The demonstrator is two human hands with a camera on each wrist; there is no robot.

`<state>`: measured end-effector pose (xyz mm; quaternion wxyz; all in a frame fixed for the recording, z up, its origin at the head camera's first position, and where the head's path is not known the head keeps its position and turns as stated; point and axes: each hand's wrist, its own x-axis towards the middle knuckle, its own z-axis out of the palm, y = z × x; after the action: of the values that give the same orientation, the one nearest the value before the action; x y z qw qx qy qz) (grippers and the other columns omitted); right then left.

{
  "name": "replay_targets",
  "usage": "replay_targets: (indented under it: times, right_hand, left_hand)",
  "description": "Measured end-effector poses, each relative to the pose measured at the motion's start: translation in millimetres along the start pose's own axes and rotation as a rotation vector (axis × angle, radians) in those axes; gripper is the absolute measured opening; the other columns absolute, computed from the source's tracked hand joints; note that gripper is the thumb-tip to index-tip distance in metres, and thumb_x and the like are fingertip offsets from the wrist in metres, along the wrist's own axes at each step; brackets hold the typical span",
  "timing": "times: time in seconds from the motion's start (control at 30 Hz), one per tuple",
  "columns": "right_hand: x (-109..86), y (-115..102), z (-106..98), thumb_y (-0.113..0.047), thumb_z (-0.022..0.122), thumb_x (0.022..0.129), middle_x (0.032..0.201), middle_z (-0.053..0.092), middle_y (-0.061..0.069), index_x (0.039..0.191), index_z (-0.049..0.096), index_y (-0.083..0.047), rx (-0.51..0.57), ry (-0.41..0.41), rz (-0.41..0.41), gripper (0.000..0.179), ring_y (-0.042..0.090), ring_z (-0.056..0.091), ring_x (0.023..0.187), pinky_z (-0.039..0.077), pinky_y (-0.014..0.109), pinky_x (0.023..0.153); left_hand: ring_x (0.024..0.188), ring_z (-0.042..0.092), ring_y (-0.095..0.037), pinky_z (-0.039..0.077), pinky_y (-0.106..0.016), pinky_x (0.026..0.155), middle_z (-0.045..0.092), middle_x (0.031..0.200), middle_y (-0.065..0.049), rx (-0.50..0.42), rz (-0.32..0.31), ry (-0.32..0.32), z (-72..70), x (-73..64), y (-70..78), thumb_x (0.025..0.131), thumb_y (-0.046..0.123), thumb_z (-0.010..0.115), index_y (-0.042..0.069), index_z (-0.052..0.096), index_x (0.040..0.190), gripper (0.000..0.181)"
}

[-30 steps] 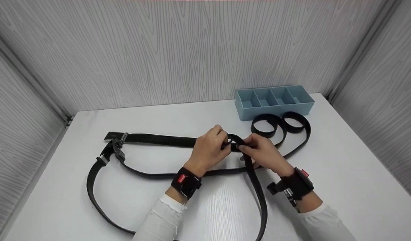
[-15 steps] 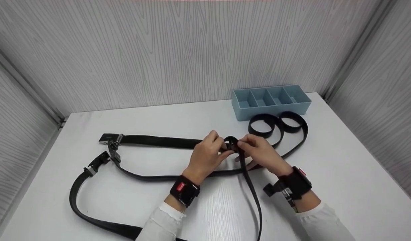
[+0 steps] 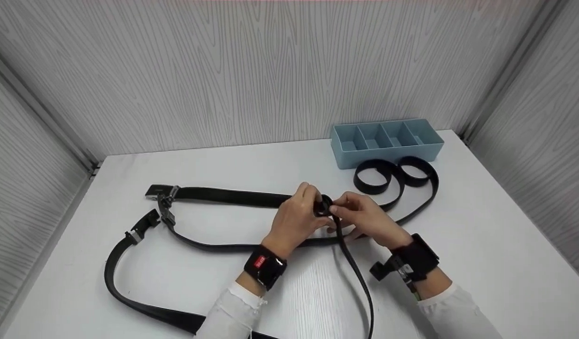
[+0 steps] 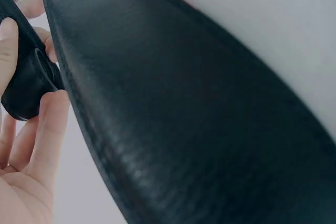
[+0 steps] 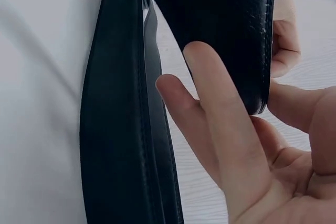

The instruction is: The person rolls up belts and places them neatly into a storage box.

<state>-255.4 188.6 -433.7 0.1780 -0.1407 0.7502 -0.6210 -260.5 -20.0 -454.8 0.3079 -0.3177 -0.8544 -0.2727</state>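
Note:
A black leather belt (image 3: 157, 313) has its tip wound into a small roll (image 3: 323, 206), held above the table between both hands. My left hand (image 3: 296, 212) pinches the roll's left side with thumb and fingers. From the right, my right hand (image 3: 369, 216) pinches it where the strap comes off. The strap hangs toward the front edge and curves round to a buckle end (image 3: 143, 227) at the left. In the left wrist view, fingers surround the dark roll (image 4: 23, 87). In the right wrist view, straight fingers of my right hand (image 5: 236, 156) lie along the leather.
Two more black belts lie behind and beneath my hands. Their buckles (image 3: 164, 202) are at the left, and their far ends curl in loops (image 3: 373, 189) at the right. A blue four-compartment box (image 3: 388, 154) stands behind the loops, near the back wall.
The belt tip between my hands has gone from a loose loop to a tighter roll. Its buckle end has slid left, apart from the other buckles.

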Motion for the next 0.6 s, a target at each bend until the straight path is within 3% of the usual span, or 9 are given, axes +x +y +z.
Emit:
replay_targets:
  times: [0.27,0.6]
  right_hand:
    - [-1.7,1.8,-3.5,-0.021,0.067,0.102,0.126,0.065,0.027,0.116,0.058,0.001,0.074,0.007,0.020,0.027,0.033,0.075,0.093,0.063,0.040,0.063]
    - [-0.2,3.8,-17.4,-0.019,0.065,0.102,0.119,0.067,0.019,0.123,0.062,0.004,0.081,-0.029,0.029,0.031,0.036,0.074,0.099,0.063,0.042,0.066]
  left_hand:
    - [0.079,0.070,-0.018,0.058,-0.027,0.069,0.059,0.100,-0.008,-0.095,-0.032,-0.066,0.0,-1.0,1.1,0.068,0.035,0.095,0.002,0.053,0.108,0.067]
    - [0.089,0.066,-0.017,0.056,-0.026,0.078,0.060,0.108,-0.009,-0.324,-0.060,-0.286,-21.2,7.2,-9.5,0.084,0.010,0.086,0.001,0.060,0.126,0.050]
